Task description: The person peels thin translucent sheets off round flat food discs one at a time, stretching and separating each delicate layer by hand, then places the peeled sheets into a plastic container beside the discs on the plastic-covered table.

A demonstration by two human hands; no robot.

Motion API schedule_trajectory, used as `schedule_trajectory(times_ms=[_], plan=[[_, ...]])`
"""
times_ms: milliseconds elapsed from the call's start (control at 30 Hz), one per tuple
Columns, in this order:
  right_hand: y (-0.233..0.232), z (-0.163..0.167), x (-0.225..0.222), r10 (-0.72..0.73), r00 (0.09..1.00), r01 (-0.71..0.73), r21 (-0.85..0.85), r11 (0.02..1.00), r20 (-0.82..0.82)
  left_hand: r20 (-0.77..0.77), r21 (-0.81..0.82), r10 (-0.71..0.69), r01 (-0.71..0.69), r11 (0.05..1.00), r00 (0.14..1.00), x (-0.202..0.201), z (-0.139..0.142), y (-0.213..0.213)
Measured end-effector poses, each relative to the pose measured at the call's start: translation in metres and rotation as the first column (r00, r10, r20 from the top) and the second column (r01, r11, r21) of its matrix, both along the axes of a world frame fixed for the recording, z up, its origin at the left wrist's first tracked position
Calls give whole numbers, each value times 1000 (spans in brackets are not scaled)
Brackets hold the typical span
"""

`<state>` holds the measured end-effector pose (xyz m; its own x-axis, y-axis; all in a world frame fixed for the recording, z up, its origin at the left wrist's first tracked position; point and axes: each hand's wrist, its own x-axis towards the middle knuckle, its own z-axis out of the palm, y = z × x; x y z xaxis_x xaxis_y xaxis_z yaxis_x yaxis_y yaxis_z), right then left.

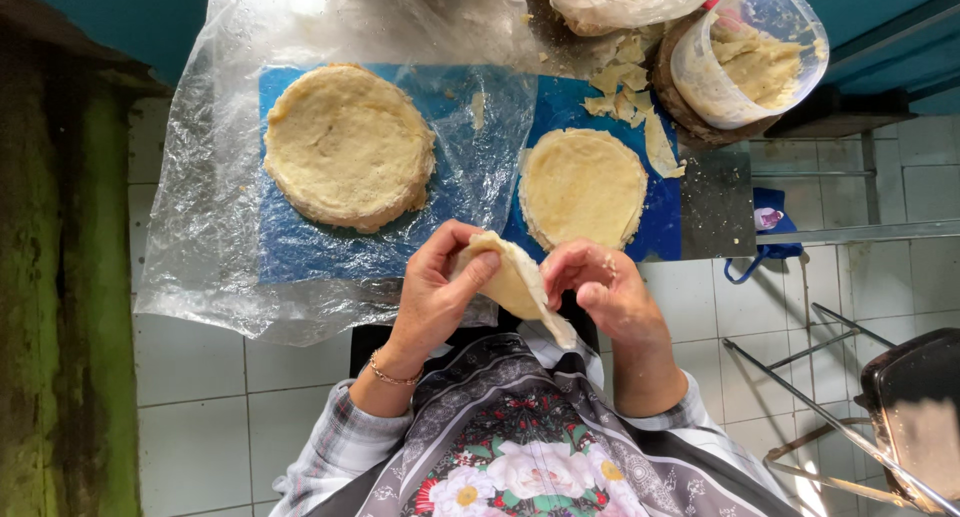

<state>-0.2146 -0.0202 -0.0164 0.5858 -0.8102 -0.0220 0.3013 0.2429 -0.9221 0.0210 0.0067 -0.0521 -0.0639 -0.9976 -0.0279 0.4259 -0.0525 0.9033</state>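
Note:
A folded round of pale yellow dough (517, 280) is held up in front of me, above my lap. My left hand (438, 292) grips its left side with thumb and fingers. My right hand (603, 288) pinches its right edge. Just beyond my hands lie two stacks of flat dough rounds on blue boards: a thick large stack (347, 145) under clear plastic sheet on the left, and a thinner stack (582, 187) on the right.
A clear plastic tub (748, 49) with dough filling stands tilted at the back right, next to dough trimmings (628, 97). Crumpled clear plastic (200, 227) drapes over the table's left edge. A dark metal tray on a wire stand (915, 417) is at the lower right over a tiled floor.

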Motion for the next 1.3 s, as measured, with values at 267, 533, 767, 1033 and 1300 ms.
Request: schedule_trajectory(times_ms=[267, 533, 767, 1033, 1300], plan=[[11, -19, 1, -371, 896, 286, -322, 903, -244, -26, 40, -28, 29, 999, 999, 3, 3, 1], [-11, -1, -12, -280, 927, 182, -353, 918, -250, -5, 10, -139, 139, 990, 990, 7, 19, -4], [-39, 55, 4, -382, 737, -213, -728, 652, -558, 145, -9, -171, 174, 985, 975, 1, 25, -16], [-56, 51, 39, -775, 573, -14, -949, 316, -267, -98, 153, 67, -51, 987, 993, -8, 1, -29], [-8, 4, 55, -474, 701, 6, -660, 751, -532, -43, 245, 23, -12, 969, 999, 3, -14, 0]])
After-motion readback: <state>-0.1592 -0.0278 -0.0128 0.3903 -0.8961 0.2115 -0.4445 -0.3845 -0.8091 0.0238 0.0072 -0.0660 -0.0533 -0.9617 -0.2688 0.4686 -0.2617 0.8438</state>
